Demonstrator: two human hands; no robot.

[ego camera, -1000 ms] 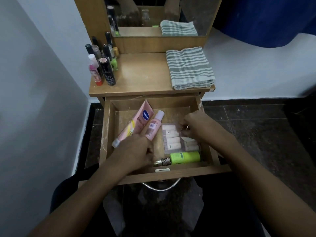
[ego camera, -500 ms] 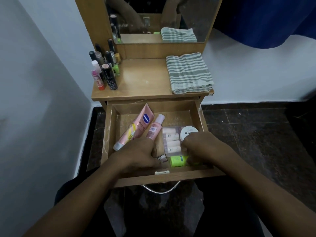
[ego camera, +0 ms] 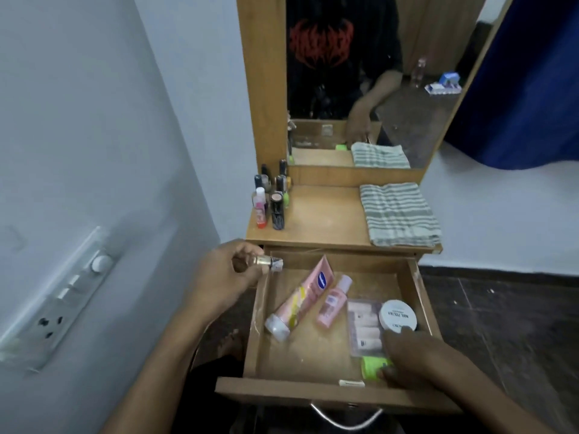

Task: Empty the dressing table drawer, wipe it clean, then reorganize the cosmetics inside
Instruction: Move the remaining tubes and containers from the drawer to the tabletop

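The wooden drawer (ego camera: 423, 296) stands pulled out below the dressing table top (ego camera: 326, 220). My left hand (ego camera: 219, 280) is raised over the drawer's left rim, shut on a small gold-capped bottle (ego camera: 266, 263). My right hand (ego camera: 413, 361) rests in the drawer's front right corner, fingers around a lime green bottle (ego camera: 372, 366). Inside lie a pink tube (ego camera: 300, 300), a small pink bottle (ego camera: 333, 302), a clear pack of small vials (ego camera: 365, 327) and a white round jar (ego camera: 397, 316).
Several cosmetics bottles (ego camera: 271, 202) stand at the table top's left back. A folded striped cloth (ego camera: 399, 214) lies on its right. A mirror (ego camera: 369, 73) rises behind. The wall with a switch panel (ego camera: 59, 299) is close on the left; dark floor to the right.
My left hand lifted the small gold-capped bottle out of the drawer's front and up to its left rim. My right hand stayed on the green bottle. The camera tilted up and left.
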